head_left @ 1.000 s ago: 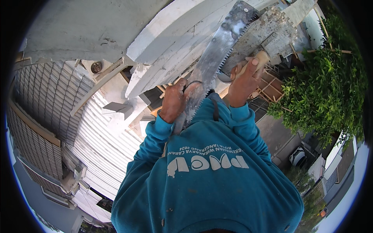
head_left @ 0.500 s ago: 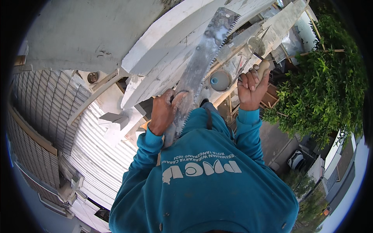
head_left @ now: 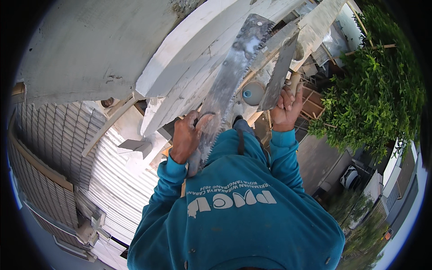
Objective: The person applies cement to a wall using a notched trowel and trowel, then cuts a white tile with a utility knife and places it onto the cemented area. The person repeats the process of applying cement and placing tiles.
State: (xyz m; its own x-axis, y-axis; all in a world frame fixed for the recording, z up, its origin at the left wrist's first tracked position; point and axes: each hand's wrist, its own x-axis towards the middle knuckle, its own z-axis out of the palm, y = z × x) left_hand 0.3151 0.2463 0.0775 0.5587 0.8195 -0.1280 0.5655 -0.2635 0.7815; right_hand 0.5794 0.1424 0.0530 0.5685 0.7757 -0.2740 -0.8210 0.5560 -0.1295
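Teal sweatshirt [head_left: 258, 231], long sleeves [head_left: 288, 164] wrinkled at forearms, snug matching cuffs [head_left: 284, 137], big white lettering [head_left: 234, 203] upside down in view, smaller white text lines alongside, few small specks, dark strip [head_left: 241, 143] over teal cloth, left hand [head_left: 184, 140] and right hand [head_left: 286, 111] bare.

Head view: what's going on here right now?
A person in a teal sweatshirt grips a toothed saw in the left hand and a wooden-handled trowel in the right hand. The saw's teeth face the trowel, and the tools are apart. The saw overlaps a pale curved wall in view; whether they touch is unclear.
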